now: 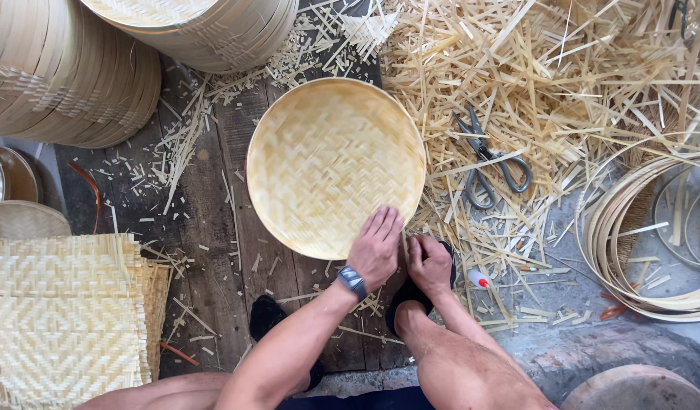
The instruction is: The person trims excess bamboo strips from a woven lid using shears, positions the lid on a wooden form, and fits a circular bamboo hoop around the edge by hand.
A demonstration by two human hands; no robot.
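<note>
Place: basket-weaving workshop | shown by: stacked woven trays (69,76), bamboo offcuts (562,76) strewn over plank floor (206,250), scissors (490,163), coiled bamboo hoops (630,228), woven mats (61,319)

Round woven bamboo tray (331,163) — flat, floor-laid

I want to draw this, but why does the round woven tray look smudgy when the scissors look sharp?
In the head view, the round woven tray is smeared by motion blur, its weave streaky, likely because it is moving under the left hand. The scissors and bamboo scraps lie sharp. Light is soft and even, with no glare and only faint shadows. The right hand looks fairly sharp.
</note>
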